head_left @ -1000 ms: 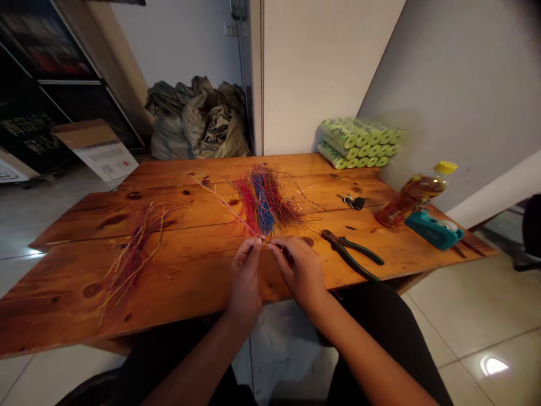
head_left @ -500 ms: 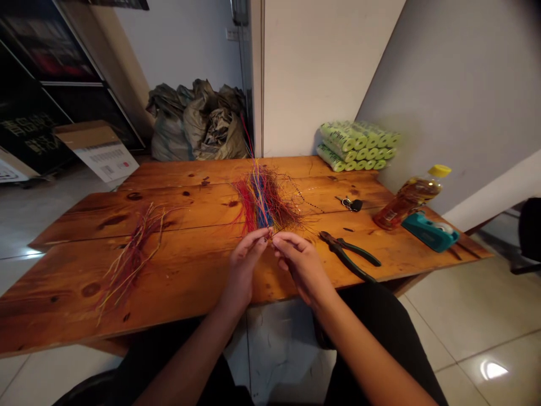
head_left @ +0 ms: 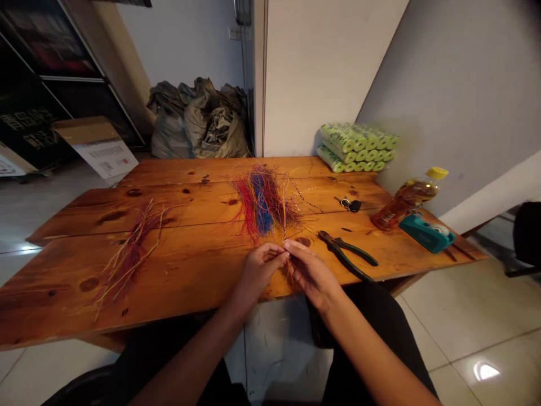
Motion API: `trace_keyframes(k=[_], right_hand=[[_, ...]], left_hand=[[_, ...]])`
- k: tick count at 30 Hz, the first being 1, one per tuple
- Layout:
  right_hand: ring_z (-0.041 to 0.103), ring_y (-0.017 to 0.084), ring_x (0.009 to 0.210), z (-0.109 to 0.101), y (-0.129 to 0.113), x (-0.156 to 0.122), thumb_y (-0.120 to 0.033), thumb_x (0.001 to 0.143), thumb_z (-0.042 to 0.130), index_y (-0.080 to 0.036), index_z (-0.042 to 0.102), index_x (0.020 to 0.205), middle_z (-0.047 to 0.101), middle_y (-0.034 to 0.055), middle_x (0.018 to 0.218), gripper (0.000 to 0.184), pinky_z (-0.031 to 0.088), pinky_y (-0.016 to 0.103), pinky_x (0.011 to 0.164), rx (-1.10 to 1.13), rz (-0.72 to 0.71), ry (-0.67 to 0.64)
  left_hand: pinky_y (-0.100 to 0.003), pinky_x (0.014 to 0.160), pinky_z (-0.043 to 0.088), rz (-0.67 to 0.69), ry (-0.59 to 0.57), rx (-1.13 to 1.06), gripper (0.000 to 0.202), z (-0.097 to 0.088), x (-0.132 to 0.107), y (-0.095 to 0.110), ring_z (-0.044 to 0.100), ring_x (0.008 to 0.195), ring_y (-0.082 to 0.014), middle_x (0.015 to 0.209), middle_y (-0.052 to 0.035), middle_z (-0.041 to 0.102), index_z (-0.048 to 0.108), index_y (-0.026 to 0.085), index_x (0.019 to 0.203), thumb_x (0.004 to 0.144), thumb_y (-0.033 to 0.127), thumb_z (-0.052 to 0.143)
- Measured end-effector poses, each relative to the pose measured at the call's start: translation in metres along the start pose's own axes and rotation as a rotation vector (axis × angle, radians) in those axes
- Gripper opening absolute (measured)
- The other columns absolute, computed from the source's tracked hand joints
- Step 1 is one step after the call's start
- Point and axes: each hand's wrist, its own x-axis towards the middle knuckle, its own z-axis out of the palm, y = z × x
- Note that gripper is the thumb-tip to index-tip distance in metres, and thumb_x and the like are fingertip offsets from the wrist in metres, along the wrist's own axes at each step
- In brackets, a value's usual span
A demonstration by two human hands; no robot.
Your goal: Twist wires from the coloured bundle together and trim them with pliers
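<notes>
Thin coloured wires, yellow and reddish, stand up from between my fingertips, with loose ends hanging below. My left hand is closed in a pinch on them from the left. Right beside it, my right hand pinches the same wires, thumb and forefinger together. The two hands meet near the table's front edge. Just beyond them lies a tangled pile of red, blue and yellow wires. To the right of my right hand, diagonal cutters with dark green handles lie with their handles spread.
A second wire bundle lies on the left of the wooden table. On the right are keys, a yellow-capped bottle and a teal tape dispenser. Green-wrapped rolls are stacked at the back. Grey bags stand behind.
Both hands have moved slightly right and toward me, off the front of the wire pile. The held wires have shifted right with them and now show loose ends below the fingers.
</notes>
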Motion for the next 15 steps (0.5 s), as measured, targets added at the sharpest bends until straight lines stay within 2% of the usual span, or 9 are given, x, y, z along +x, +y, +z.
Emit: trace_keyframes(k=[3, 5, 7, 9, 10, 12, 15], right_hand=[[0.051, 0.006, 0.061, -0.008, 0.000, -0.003, -0.029, 0.069, 0.068, -0.016, 0.063, 0.075, 0.057, -0.0021, 0.069, 0.015, 0.042, 0.018, 0.061, -0.122, 0.001, -0.039], [0.053, 0.010, 0.066, -0.017, -0.006, -0.005, -0.036, 0.073, 0.062, -0.017, 0.062, 0.078, 0.058, 0.0005, 0.074, 0.020, 0.043, 0.023, 0.064, -0.367, -0.112, 0.007], [0.055, 0.017, 0.076, -0.034, -0.019, -0.007, -0.042, 0.074, 0.059, -0.018, 0.060, 0.086, 0.059, 0.0052, 0.084, 0.028, 0.043, 0.029, 0.069, -0.772, -0.370, 0.150], [0.053, 0.025, 0.090, -0.058, -0.036, -0.008, -0.046, 0.073, 0.059, -0.016, 0.057, 0.099, 0.059, 0.0121, 0.096, 0.040, 0.041, 0.038, 0.078, -1.287, -0.670, 0.339], [0.050, 0.030, 0.099, -0.071, -0.043, -0.009, -0.048, 0.074, 0.058, -0.014, 0.055, 0.106, 0.057, 0.0165, 0.105, 0.047, 0.038, 0.042, 0.083, -1.552, -0.732, 0.409], [0.047, 0.036, 0.105, -0.095, -0.053, -0.012, -0.053, 0.073, 0.058, -0.009, 0.048, 0.118, 0.052, 0.0232, 0.116, 0.064, 0.036, 0.048, 0.085, -1.968, -0.694, 0.545], [0.052, 0.035, 0.096, -0.118, -0.054, -0.014, -0.053, 0.079, 0.050, -0.005, 0.046, 0.119, 0.056, 0.0240, 0.109, 0.062, 0.039, 0.044, 0.079, -2.312, -0.482, 0.591]], left_hand=[[-0.023, 0.060, 0.045, -0.019, -0.029, -0.014, 0.008, 0.007, 0.000, -0.003, 0.056, 0.057, -0.0097, 0.059, 0.0020, 0.061, 0.061, 0.015, 0.065, 0.062, 0.021, 0.066], [-0.023, 0.061, 0.046, -0.049, -0.022, -0.041, 0.010, 0.010, 0.000, -0.004, 0.056, 0.056, -0.0096, 0.059, 0.0020, 0.061, 0.061, 0.015, 0.064, 0.061, 0.022, 0.067], [-0.024, 0.062, 0.047, -0.086, -0.004, -0.064, 0.012, 0.011, 0.000, -0.003, 0.057, 0.057, -0.0100, 0.060, 0.0016, 0.061, 0.061, 0.015, 0.063, 0.060, 0.024, 0.069], [-0.024, 0.064, 0.048, -0.098, 0.016, -0.066, 0.014, 0.009, -0.001, -0.001, 0.058, 0.058, -0.0104, 0.061, 0.0008, 0.062, 0.061, 0.015, 0.064, 0.060, 0.025, 0.070], [-0.024, 0.064, 0.048, -0.095, 0.026, -0.062, 0.014, 0.008, -0.001, 0.001, 0.059, 0.058, -0.0104, 0.061, 0.0007, 0.063, 0.061, 0.015, 0.065, 0.061, 0.025, 0.070], [-0.023, 0.063, 0.047, -0.075, 0.042, -0.046, 0.015, 0.005, -0.001, 0.003, 0.058, 0.058, -0.0101, 0.061, 0.0006, 0.063, 0.060, 0.015, 0.065, 0.061, 0.026, 0.069], [-0.023, 0.062, 0.046, -0.043, 0.072, -0.021, 0.016, 0.000, 0.000, 0.005, 0.058, 0.058, -0.0102, 0.059, 0.0013, 0.062, 0.059, 0.015, 0.064, 0.062, 0.027, 0.069]])
